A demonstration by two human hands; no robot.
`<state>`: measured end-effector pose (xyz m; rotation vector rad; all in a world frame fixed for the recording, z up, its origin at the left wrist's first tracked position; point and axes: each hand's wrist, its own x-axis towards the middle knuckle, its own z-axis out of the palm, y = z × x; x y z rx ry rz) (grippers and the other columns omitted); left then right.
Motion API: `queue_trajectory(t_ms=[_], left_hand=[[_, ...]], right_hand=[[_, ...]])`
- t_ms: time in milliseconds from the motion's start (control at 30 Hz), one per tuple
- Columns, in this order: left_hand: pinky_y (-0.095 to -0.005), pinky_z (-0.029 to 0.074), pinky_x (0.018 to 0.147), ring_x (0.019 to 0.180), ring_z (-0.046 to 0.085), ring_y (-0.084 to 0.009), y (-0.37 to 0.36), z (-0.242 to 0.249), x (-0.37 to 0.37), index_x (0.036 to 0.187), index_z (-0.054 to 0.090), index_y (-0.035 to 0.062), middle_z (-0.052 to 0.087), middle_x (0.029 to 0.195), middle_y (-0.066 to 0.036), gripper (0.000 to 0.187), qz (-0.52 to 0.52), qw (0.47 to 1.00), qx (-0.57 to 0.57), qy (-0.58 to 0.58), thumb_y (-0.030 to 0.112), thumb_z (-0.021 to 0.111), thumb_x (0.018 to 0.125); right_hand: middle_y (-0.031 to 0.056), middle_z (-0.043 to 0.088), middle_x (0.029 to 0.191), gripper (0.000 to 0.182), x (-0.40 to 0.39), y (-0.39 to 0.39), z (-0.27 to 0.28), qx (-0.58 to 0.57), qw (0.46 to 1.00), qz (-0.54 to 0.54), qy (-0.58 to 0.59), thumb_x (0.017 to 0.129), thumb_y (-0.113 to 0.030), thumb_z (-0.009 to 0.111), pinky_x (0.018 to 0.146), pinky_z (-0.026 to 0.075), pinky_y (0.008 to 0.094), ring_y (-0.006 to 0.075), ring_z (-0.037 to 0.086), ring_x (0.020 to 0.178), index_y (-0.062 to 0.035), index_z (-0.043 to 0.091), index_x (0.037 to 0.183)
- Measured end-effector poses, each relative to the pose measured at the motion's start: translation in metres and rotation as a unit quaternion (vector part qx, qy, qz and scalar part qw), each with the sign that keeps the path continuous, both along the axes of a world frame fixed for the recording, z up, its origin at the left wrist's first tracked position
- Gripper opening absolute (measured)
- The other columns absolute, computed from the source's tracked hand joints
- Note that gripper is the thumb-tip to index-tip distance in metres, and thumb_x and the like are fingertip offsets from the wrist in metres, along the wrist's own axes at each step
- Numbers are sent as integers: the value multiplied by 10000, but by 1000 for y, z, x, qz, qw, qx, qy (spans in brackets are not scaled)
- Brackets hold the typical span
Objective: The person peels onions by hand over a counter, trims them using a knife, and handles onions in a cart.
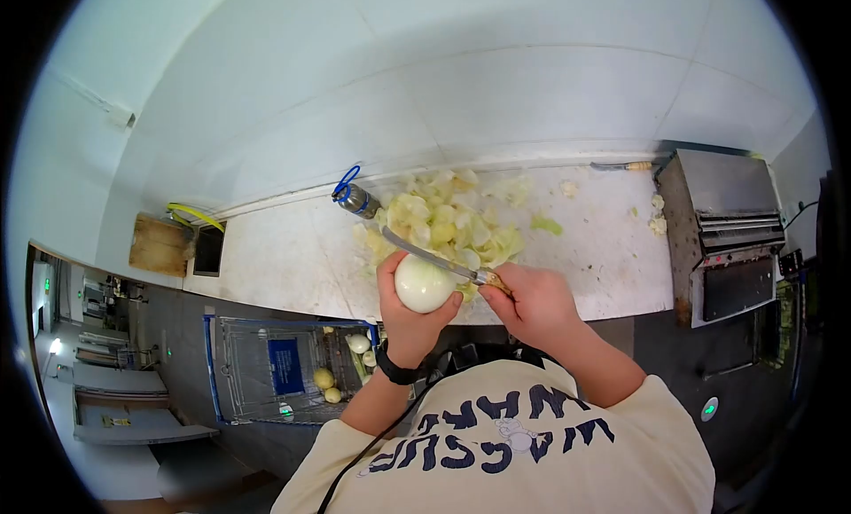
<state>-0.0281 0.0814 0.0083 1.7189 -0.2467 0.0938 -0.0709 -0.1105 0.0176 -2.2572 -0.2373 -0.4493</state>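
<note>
Left hand clamped round a pale round vegetable, held at the near edge of the surface. Right hand closed on the handle of a curved knife; blade runs across the vegetable's far side, can't tell if it's touching. Heap of loose pale leaves just beyond. Metal bottle with blue loop left of the heap. Second knife at the back, near the metal machine. Wire cart below left, round produce inside.
</note>
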Motion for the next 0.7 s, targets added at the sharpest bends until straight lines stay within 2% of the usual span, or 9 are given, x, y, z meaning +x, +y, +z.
queue_trajectory(t_ms=[133,200,267,333,400,500,533,633,700], left_hand=[[-323,497,912,1077,557,-181,5,-5,-6,1323,372,68,497,1213,-80,806,-20,995,58,-79,45,837,666],[-326,501,901,1070,561,-183,5,-2,-12,1308,390,51,502,1207,-86,795,-20,996,33,-84,31,846,656],[-322,500,904,1072,557,-183,5,3,-11,1316,385,71,500,1207,-77,778,-7,999,-4,-43,50,826,675],[-322,499,904,1069,558,-182,9,5,-9,1311,392,79,508,1199,-73,763,4,1000,-23,-10,50,818,680],[-326,499,899,1062,564,-182,18,4,-10,1294,409,74,524,1183,-75,748,11,999,-24,21,31,822,672],[-313,500,896,1053,568,-171,31,-6,-10,1292,410,81,541,1159,-69,723,8,993,-25,114,38,806,689],[-307,500,890,1044,572,-166,35,-15,-12,1289,415,82,551,1147,-68,706,6,992,-35,117,52,803,699],[-308,502,881,1037,575,-166,47,-28,-22,1285,421,80,551,1153,-69,701,15,988,25,149,55,806,700],[-313,505,867,1032,578,-173,53,-37,-29,1278,424,75,556,1152,-71,712,19,982,38,182,101,830,693]], right_hand=[[122,606,621,236,17,3,-13,-77,990,-82,84,902,-260,651,516,477,433,340,618,577,-65,559,806],[131,608,618,194,44,-11,-51,-29,985,-168,27,919,-246,627,551,492,449,365,629,609,-67,598,851],[159,639,760,160,55,-42,-99,3,981,-195,9,933,-209,600,609,511,454,370,645,710,-66,623,1002],[188,606,973,267,46,-78,-145,-24,971,-235,45,941,-177,580,676,522,463,382,637,813,-53,580,1177],[192,535,1094,353,28,-113,-190,-68,941,-273,189,940,-157,571,719,526,471,387,627,867,-37,519,1267],[176,534,1080,361,6,-153,-241,-158,903,-323,235,930,-157,581,747,530,458,370,627,887,-33,522,1264],[162,557,1069,345,1,-163,-254,-217,899,-329,191,913,-150,597,788,522,445,351,611,938,-49,539,1238],[158,576,1072,337,-2,-183,-278,-227,892,-350,176,888,-147,627,827,506,454,349,591,966,-62,555,1206],[151,589,1078,333,3,-196,-290,-228,881,-343,234,870,-142,647,829,500,465,354,587,973,-61,565,1182]])
